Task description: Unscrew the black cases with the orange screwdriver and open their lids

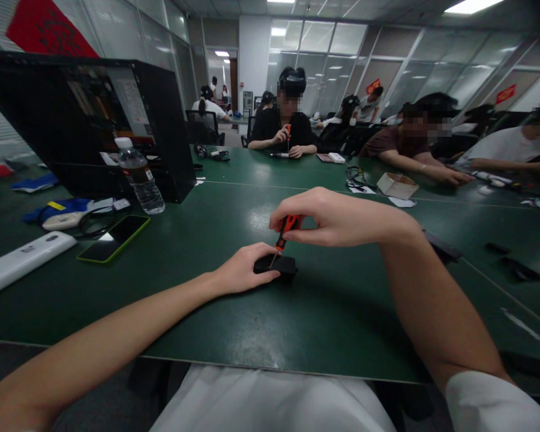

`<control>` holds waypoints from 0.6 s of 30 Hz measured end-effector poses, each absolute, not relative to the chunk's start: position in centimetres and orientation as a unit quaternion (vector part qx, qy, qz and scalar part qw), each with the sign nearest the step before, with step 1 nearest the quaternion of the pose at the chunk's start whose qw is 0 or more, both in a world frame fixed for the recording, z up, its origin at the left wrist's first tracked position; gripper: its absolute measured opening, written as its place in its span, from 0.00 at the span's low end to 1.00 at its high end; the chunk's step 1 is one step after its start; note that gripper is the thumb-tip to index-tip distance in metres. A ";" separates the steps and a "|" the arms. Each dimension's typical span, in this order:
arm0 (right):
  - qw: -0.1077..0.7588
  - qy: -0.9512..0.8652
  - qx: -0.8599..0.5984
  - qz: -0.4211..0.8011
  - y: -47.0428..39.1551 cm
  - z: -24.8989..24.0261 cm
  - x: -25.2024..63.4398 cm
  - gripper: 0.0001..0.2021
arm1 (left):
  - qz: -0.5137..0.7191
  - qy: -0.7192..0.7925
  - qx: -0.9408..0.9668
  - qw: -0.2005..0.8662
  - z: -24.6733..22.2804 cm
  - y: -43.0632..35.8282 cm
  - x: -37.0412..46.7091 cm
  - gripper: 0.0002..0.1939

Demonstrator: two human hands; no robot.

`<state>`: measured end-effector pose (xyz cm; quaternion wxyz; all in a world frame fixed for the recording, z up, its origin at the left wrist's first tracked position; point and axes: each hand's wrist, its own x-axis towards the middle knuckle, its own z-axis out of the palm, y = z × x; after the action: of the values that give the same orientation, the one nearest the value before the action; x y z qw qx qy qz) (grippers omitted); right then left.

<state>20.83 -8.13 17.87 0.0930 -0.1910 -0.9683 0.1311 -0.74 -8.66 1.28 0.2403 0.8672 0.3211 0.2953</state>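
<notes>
White cloth of the wearer's shirt point(270, 399) fills the bottom of the head view, at six o'clock, against the edge of a green table point(207, 333). Just beyond, at the middle of the dial, lies a small black block point(288, 266), resting on the tabletop. From nine o'clock the left hand point(243, 268) grips it between thumb and fingers; from two o'clock the right hand point(337, 215) pinches the handle of an orange-and-black screwdriver point(290, 225), its thin shaft slanting down to the block.

The work looks partway through: the tool is in place and the block held, yet no part appears lifted off it (whether a screw is turning in or out cannot be told). The screwing itself seems to be what is left.

The block is matte, dark and squared at its visible end; the tabletop is smooth, with a dull sheen. Toward ten o'clock are a flat smartphone point(114, 239) with a lime-green rim, a clear ribbed plastic water bottle point(140, 177) and an open black computer case point(173, 132). Near two o'clock sits a pale, open-topped box point(397, 186).
</notes>
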 end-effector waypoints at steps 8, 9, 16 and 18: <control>0.110 -0.966 -0.199 0.123 -8.3 17.8 21.0 0.10 | 0.301 0.302 0.873 0.237 1.1 -8.6 -0.8 0.18; 0.111 -0.966 -0.199 0.122 -8.3 17.8 21.1 0.10 | 0.302 0.301 0.873 0.236 1.1 -8.6 -0.8 0.18; 0.111 -0.967 -0.195 0.120 -8.1 17.7 21.1 0.09 | 0.311 0.299 0.872 0.232 1.2 -8.6 -0.7 0.14; 0.111 -0.968 -0.191 0.119 -8.1 17.6 20.9 0.08 | 0.318 0.291 0.874 0.225 1.2 -8.6 -0.7 0.14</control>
<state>20.94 -8.07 17.61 0.1109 -0.1907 -0.9681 0.1188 -0.70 -8.64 1.20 0.2251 0.8738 0.2914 0.3176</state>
